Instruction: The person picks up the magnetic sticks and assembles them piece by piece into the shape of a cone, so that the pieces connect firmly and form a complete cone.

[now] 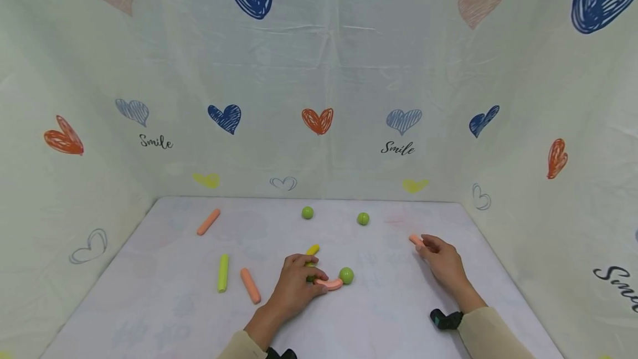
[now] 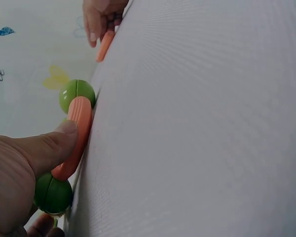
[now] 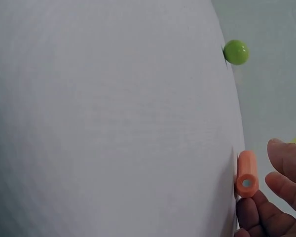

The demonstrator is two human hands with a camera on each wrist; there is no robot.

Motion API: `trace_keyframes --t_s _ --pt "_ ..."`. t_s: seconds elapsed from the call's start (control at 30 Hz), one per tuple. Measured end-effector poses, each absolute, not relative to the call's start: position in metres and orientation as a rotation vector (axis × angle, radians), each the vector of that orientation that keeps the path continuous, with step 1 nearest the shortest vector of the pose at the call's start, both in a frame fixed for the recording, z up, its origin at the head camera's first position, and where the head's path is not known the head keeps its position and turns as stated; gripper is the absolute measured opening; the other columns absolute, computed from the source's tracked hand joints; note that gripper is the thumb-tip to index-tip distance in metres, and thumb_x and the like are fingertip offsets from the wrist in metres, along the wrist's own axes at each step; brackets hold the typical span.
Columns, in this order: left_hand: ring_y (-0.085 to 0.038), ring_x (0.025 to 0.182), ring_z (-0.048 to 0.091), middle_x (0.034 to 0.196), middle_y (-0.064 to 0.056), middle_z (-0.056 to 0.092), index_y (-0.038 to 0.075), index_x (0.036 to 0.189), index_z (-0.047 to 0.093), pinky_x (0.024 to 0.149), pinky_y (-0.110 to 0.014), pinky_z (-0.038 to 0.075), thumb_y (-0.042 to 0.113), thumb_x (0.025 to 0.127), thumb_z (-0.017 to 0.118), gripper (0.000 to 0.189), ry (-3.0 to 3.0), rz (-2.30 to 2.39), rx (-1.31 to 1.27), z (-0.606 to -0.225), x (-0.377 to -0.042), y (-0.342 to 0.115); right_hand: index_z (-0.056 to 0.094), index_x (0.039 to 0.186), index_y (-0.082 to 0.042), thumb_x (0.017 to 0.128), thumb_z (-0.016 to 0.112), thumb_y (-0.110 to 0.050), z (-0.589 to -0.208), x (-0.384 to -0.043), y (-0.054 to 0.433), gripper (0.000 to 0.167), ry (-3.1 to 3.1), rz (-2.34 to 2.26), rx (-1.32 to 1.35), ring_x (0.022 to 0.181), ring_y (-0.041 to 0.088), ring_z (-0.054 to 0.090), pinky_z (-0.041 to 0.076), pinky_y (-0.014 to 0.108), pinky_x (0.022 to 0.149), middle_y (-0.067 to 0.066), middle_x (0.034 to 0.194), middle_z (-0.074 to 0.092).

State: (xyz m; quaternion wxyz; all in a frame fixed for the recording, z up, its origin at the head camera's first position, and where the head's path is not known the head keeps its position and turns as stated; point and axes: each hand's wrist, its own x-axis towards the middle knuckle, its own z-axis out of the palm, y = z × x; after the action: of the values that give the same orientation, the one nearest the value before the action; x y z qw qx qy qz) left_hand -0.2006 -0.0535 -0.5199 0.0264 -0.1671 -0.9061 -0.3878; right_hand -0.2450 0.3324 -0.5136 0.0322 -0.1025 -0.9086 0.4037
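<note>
In the head view my left hand (image 1: 299, 284) pinches a curved orange piece (image 1: 330, 284). The left wrist view shows the thumb pressed on that piece, which sits between a green ball (image 2: 77, 95) at one end and a darker-looking green ball (image 2: 53, 194) at the other. A yellow stick (image 1: 313, 249) shows just beyond these fingers. My right hand (image 1: 444, 263) is at a short orange stick (image 1: 416, 240) on the right. In the right wrist view, lower fingers touch the stick (image 3: 247, 173) near its holed end, while upper fingers stand apart from it.
To the left lie a yellow-green stick (image 1: 222, 273), an orange stick (image 1: 250, 286) and another orange stick (image 1: 208, 221) farther back. Two loose green balls, one left (image 1: 307, 213) and one right (image 1: 363, 219), sit toward the back. A heart-printed curtain (image 1: 319, 154) surrounds the white table (image 1: 164, 270).
</note>
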Motion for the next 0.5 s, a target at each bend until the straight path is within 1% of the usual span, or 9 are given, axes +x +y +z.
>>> trace_keyframes --t_s 0.13,0.2,0.3,0.43,0.5 --pt "-0.030 0.134 0.045 0.134 -0.004 0.066 0.026 0.094 0.083 0.109 -0.055 0.044 0.022 0.085 0.088 0.011 -2.798 -1.194 -0.510 -0.521 -0.200 -0.054 0.054 0.151 -0.001 0.105 0.066 -0.035 -0.514 -0.244 0.326 0.058 -2.806 1.247 -0.310 0.126 0.040 0.060 0.050 0.051 0.100 0.026 0.139 0.064" --pt "-0.030 0.134 0.045 0.134 -0.004 0.066 0.027 0.094 0.083 0.109 -0.056 0.044 0.022 0.085 0.088 0.011 -2.798 -1.192 -0.512 -0.522 -0.201 -0.054 0.055 0.150 -0.001 0.104 0.066 -0.033 -0.514 -0.243 0.322 0.057 -2.813 1.251 -0.307 0.126 0.039 0.061 0.050 0.050 0.100 0.024 0.138 0.065" --pt "-0.030 0.135 0.044 0.134 -0.004 0.065 0.026 0.095 0.083 0.110 -0.056 0.044 0.022 0.086 0.088 0.011 -2.805 -1.198 -0.508 -0.522 -0.201 -0.054 0.058 0.148 -0.002 0.104 0.067 -0.035 -0.512 -0.240 0.318 0.056 -2.840 1.243 -0.264 0.125 0.038 0.062 0.051 0.050 0.099 0.022 0.134 0.069" --pt "-0.029 0.136 0.043 0.134 -0.003 0.065 0.026 0.096 0.083 0.111 -0.055 0.043 0.022 0.087 0.087 0.011 -2.819 -1.213 -0.494 -0.523 -0.202 -0.054 0.062 0.143 -0.002 0.104 0.066 -0.032 -0.505 -0.236 0.314 0.049 -2.889 1.238 -0.167 0.115 0.033 0.066 0.053 0.040 0.089 0.019 0.125 0.073" --pt "-0.030 0.136 0.043 0.134 -0.003 0.065 0.026 0.096 0.083 0.110 -0.055 0.043 0.023 0.087 0.087 0.010 -2.819 -1.217 -0.496 -0.523 -0.202 -0.054 0.063 0.142 -0.002 0.103 0.068 -0.029 -0.501 -0.237 0.314 0.047 -2.905 1.245 -0.112 0.113 0.028 0.065 0.051 0.033 0.085 0.018 0.125 0.073"
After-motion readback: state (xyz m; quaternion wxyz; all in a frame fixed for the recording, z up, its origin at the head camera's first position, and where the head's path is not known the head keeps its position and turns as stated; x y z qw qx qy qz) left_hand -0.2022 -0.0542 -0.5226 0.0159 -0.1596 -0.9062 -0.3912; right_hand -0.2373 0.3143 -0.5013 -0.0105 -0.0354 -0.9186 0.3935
